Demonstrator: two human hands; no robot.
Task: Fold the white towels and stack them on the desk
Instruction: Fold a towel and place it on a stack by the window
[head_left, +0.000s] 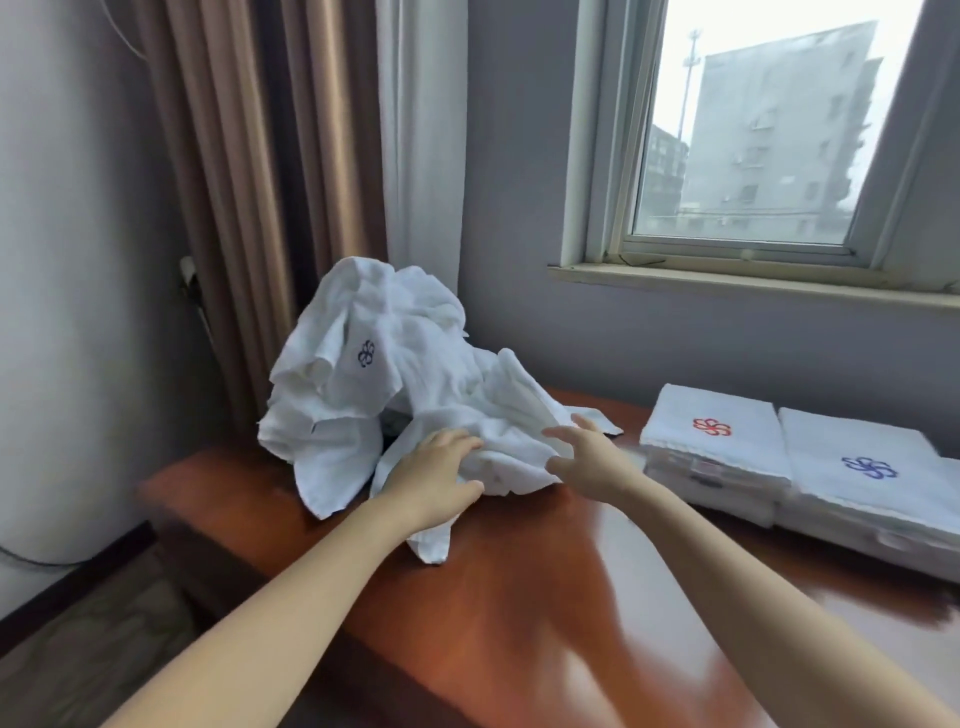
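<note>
A heap of crumpled white towels (363, 374) is piled at the back left of the reddish wooden desk (519, 597); one shows a dark blue flower logo. My left hand (436, 473) rests on the front towel of the heap, fingers stretched over the cloth and thumb at its edge. My right hand (587, 457) reaches to the same towel from the right, fingers straight and spread, touching its folds. Two stacks of folded white towels lie at the right: one with a red logo (711, 441), one with a blue logo (867, 483).
Brown and white curtains (311, 156) hang behind the heap. A window with a sill (753, 280) lies above the folded stacks. The desk's left edge drops to the floor (78, 665) beside a white wall.
</note>
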